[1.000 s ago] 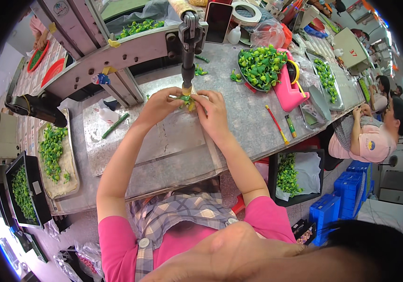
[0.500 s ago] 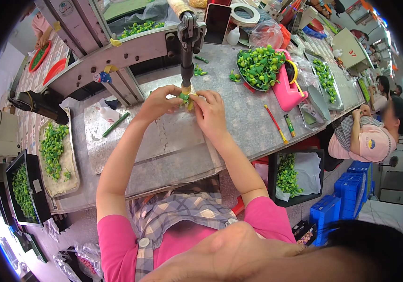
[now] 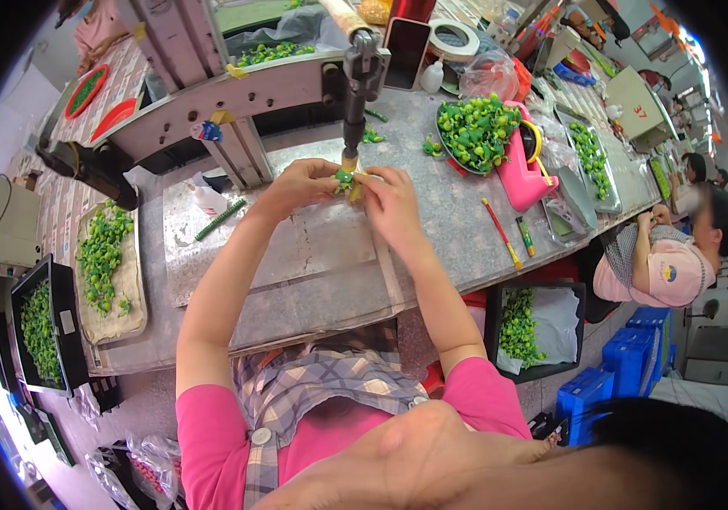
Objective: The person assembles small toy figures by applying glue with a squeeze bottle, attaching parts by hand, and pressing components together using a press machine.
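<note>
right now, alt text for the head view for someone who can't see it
Seen from above, a person's left hand and right hand pinch a small green piece together under the tip of an upright press tool on a grey metal workbench. A pile of green pieces lies to the right, more on a tray to the left.

The person wears a bright pink short-sleeved top; its sleeves (image 3: 211,429) end above the elbows, at about seven and five o'clock in the view. Over the chest lies a plaid apron (image 3: 330,387) in grey, white and lilac checks, with a round pale button (image 3: 259,436) on its strap. Both forearms are bare, and the left hand (image 3: 300,183) and right hand (image 3: 389,204) are gloveless, fingers (image 3: 323,172) uncovered.
</note>
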Demonstrator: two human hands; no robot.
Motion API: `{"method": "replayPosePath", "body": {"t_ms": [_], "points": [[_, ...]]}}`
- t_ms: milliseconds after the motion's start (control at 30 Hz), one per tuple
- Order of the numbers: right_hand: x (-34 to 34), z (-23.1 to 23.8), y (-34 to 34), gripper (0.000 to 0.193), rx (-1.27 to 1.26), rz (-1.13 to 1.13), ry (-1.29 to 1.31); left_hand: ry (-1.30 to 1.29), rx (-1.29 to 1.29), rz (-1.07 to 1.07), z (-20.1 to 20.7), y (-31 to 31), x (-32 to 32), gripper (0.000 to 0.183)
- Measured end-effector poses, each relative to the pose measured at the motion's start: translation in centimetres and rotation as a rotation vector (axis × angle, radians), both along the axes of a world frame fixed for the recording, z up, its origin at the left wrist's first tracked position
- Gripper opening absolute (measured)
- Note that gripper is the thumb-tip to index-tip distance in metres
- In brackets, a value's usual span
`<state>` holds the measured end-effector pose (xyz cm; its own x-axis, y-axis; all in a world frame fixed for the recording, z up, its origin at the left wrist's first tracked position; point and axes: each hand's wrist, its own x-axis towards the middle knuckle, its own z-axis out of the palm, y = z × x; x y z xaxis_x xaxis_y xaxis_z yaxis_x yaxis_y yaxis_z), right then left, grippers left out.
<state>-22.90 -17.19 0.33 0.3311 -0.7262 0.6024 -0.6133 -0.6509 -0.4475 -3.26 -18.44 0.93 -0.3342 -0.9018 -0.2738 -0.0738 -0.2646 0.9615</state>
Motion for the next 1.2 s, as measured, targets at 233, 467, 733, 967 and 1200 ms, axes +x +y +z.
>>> {"method": "replayPosePath", "body": {"t_ms": [233, 467, 733, 967, 1200], "points": [[0.0, 12.4, -5.9, 0.029, 0.112, 0.120, -0.469, -0.072, 0.008, 0.044, 0.0, 0.3, -0.1, 0.033], [4.6, 21.4, -11.0, 0.049, 0.435, 0.530, -0.803, -0.073, -0.034, 0.040, -0.8, -0.1, -0.6, 0.029], [0.2, 21.0, 3.3, 0.018, -0.230, 0.501, -0.412, -0.036, -0.020, 0.023, -1.0, -0.5, -0.6, 0.027], [-0.4, 13.5, 6.7, 0.019, -0.230, 0.501, -0.391, 0.020, -0.025, 0.007, -1.1, -0.1, 0.1, 0.026], [-1.5, 9.6, 7.4, 0.048, -0.146, 0.317, -0.753, -0.749, -0.456, 0.268, 3.5, 2.4, 2.3, 0.023]]}}
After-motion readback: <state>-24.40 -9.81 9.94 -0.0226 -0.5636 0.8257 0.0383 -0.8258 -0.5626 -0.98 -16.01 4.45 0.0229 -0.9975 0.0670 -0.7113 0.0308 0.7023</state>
